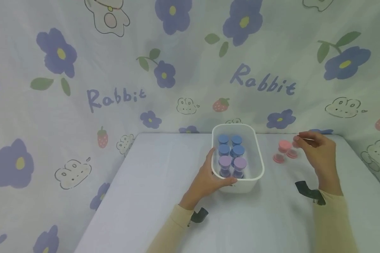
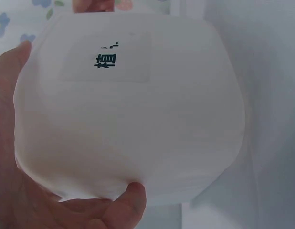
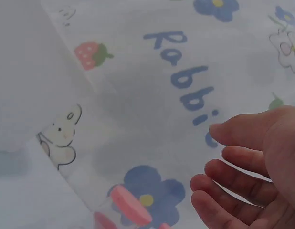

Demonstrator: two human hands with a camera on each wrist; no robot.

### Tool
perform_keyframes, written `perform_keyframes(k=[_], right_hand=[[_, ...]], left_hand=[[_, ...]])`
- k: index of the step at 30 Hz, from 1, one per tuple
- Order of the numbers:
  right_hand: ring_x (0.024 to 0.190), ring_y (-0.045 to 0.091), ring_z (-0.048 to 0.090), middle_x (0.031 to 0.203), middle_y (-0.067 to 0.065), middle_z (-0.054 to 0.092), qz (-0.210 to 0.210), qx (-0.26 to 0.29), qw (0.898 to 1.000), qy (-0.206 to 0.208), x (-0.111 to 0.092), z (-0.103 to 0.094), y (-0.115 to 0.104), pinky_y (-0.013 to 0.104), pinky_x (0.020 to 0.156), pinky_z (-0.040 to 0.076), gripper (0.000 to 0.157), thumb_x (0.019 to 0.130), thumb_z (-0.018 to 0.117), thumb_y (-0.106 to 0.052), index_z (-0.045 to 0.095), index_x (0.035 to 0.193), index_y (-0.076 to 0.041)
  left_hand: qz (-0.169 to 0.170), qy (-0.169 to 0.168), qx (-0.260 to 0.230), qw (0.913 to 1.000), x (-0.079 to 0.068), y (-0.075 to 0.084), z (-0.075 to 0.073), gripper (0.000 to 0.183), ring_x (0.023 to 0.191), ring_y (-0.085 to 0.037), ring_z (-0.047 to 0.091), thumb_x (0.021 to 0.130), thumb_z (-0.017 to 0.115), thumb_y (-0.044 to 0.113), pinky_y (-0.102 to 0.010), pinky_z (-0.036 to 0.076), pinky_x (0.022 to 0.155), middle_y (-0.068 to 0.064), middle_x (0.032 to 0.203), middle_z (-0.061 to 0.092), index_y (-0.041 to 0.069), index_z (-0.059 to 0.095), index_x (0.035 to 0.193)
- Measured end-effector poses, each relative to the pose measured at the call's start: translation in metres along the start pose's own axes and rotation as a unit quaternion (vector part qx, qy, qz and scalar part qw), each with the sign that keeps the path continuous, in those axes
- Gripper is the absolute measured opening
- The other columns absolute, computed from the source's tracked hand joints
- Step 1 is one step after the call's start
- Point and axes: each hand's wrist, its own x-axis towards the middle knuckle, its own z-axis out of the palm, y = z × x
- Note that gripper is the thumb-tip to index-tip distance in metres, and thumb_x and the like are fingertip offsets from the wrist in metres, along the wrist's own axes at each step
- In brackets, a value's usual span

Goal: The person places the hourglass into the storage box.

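Note:
My left hand grips the near left corner of a white plastic bin, fingers along its side and thumb at the front rim. The left wrist view shows that bin's wall close up, with the thumb and a fingertip on it. Inside stand several small sand timers with clear waists: blue-capped ones behind, two purple-capped ones in front. My right hand hovers beside two pink-capped sand timers on the table. In the right wrist view its fingers are loosely bent around nothing, apart from a pink cap.
A white-covered table lies under everything. Right behind it hangs a pale cloth printed with flowers, rabbits and strawberries. The bin stands close to the table's back edge, left of the pink timers.

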Motion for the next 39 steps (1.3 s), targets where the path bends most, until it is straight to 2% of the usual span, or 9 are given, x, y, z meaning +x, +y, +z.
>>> perform_keyframes(k=[6, 10, 13, 16, 18, 25, 28, 33, 39], right_hand=[[0.093, -0.012, 0.060, 0.097, -0.030, 0.062, 0.012, 0.020, 1.000, 0.008, 0.008, 0.006, 0.013, 0.006, 0.078, 0.045, 0.044, 0.095, 0.075, -0.032, 0.066, 0.131, -0.008], [0.104, -0.011, 0.054, 0.112, -0.025, 0.061, 0.050, -0.005, 0.999, -0.016, 0.010, 0.008, 0.022, 0.016, 0.091, 0.048, 0.057, 0.095, 0.072, -0.044, 0.060, 0.143, -0.016], [0.106, -0.010, 0.053, 0.119, -0.022, 0.060, 0.063, -0.001, 0.998, -0.025, 0.010, 0.008, 0.029, 0.016, 0.093, 0.048, 0.062, 0.094, 0.073, -0.047, 0.057, 0.147, -0.019], [0.104, -0.012, 0.054, 0.117, -0.024, 0.060, 0.059, 0.019, 0.998, -0.028, 0.010, 0.009, 0.036, 0.006, 0.084, 0.046, 0.064, 0.093, 0.076, -0.042, 0.056, 0.147, -0.016], [0.102, -0.012, 0.055, 0.114, -0.025, 0.060, 0.052, 0.038, 0.997, -0.030, 0.010, 0.009, 0.039, 0.002, 0.079, 0.045, 0.063, 0.093, 0.078, -0.037, 0.056, 0.146, -0.013], [0.097, -0.013, 0.059, 0.107, -0.027, 0.062, 0.046, 0.079, 0.995, -0.037, 0.011, 0.013, 0.046, -0.001, 0.077, 0.046, 0.056, 0.092, 0.080, -0.028, 0.060, 0.141, -0.009], [0.098, -0.013, 0.059, 0.108, -0.027, 0.062, 0.047, 0.086, 0.994, -0.038, 0.011, 0.013, 0.048, -0.001, 0.077, 0.046, 0.056, 0.092, 0.080, -0.029, 0.060, 0.140, -0.010], [0.097, -0.013, 0.061, 0.110, -0.024, 0.065, 0.027, 0.087, 0.995, -0.046, 0.011, 0.016, 0.051, 0.000, 0.080, 0.048, 0.056, 0.092, 0.080, -0.026, 0.060, 0.140, -0.006], [0.104, -0.013, 0.055, 0.135, -0.004, 0.061, 0.037, 0.018, 0.995, -0.092, 0.012, 0.021, 0.053, 0.002, 0.085, 0.050, 0.065, 0.096, 0.073, -0.039, 0.053, 0.148, -0.007]], left_hand=[[0.004, 0.002, 0.002, 1.0000, 0.002, 0.002, -0.001, 0.123, 0.143, -0.018, 0.049, 0.075, 0.091, 0.049, -0.061, 0.041, 0.117, 0.004, 0.164, 0.040, 0.032, 0.010, 0.166], [0.004, -0.002, -0.002, 1.0000, 0.002, 0.002, -0.001, 0.122, 0.142, -0.019, 0.049, 0.075, 0.091, 0.049, -0.061, 0.042, 0.117, 0.005, 0.163, 0.041, 0.036, 0.010, 0.165], [0.005, -0.005, -0.003, 1.0000, 0.002, 0.003, -0.001, 0.120, 0.142, -0.020, 0.050, 0.075, 0.091, 0.049, -0.062, 0.041, 0.116, 0.004, 0.163, 0.042, 0.042, 0.010, 0.163], [0.004, -0.005, -0.004, 1.0000, 0.001, 0.002, 0.000, 0.119, 0.142, -0.020, 0.050, 0.075, 0.091, 0.049, -0.062, 0.041, 0.117, 0.004, 0.163, 0.042, 0.047, 0.010, 0.162], [0.003, -0.003, -0.002, 1.0000, 0.001, 0.001, 0.000, 0.120, 0.142, -0.020, 0.050, 0.075, 0.091, 0.049, -0.062, 0.042, 0.116, 0.004, 0.162, 0.043, 0.043, 0.010, 0.163], [-0.003, 0.003, 0.007, 1.0000, -0.002, 0.000, 0.000, 0.124, 0.141, -0.016, 0.050, 0.074, 0.091, 0.051, -0.061, 0.042, 0.116, 0.002, 0.163, 0.042, 0.031, 0.010, 0.166], [-0.002, 0.005, 0.010, 0.9999, -0.002, -0.001, 0.000, 0.123, 0.141, -0.016, 0.049, 0.074, 0.091, 0.051, -0.061, 0.041, 0.116, 0.002, 0.163, 0.042, 0.033, 0.010, 0.165], [-0.003, 0.005, 0.008, 1.0000, -0.001, -0.002, 0.001, 0.118, 0.141, -0.015, 0.049, 0.075, 0.090, 0.051, -0.061, 0.042, 0.116, 0.004, 0.163, 0.042, 0.047, 0.010, 0.161], [-0.007, 0.004, 0.008, 0.9999, 0.000, -0.001, 0.002, 0.117, 0.140, -0.013, 0.050, 0.075, 0.091, 0.050, -0.060, 0.042, 0.116, 0.005, 0.163, 0.042, 0.052, 0.009, 0.158]])
